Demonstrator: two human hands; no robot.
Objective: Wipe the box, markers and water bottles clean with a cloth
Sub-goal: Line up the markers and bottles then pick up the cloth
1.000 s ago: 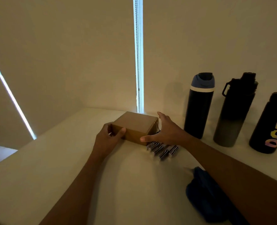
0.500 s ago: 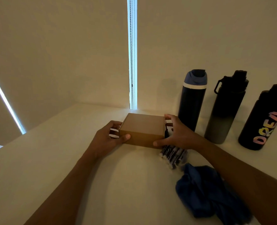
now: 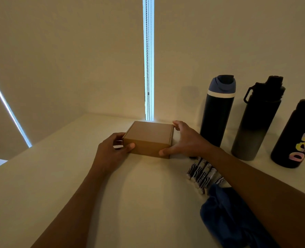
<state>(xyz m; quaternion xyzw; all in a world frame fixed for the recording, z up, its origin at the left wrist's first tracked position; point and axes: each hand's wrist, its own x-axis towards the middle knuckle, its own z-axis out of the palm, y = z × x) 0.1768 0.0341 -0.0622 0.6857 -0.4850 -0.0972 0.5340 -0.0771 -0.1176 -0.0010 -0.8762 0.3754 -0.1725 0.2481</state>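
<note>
A person's left hand (image 3: 112, 149) grips the left end of a small brown cardboard box (image 3: 150, 138), thumb on the near face and fingers curled round the side. The right hand (image 3: 187, 142) clamps the opposite end, thumb at the near corner and fingers hooked over the far one. The closed box sits flat on the pale tabletop (image 3: 58, 176), its longer side running left to right between the two hands.

The blue cloth (image 3: 226, 217) needed for wiping lies crumpled near and to the right, partly beneath the right forearm and well apart from the box. The right hand is judged the nearer one to fetch it, drawing back toward the body, while the left steadies the box.

A row of markers (image 3: 203, 172) lies between cloth and box, touching the cloth's far edge. Their black-and-white labels are too small to read. Three dark water bottles (image 3: 217, 111) stand upright far right. The rightmost bottle (image 3: 294, 138) carries pastel lettering, seemingly "DRE", cut off by the frame edge. The box shows no print. A beaded blind cord (image 3: 148, 59) hangs in a strip of daylight behind.
</note>
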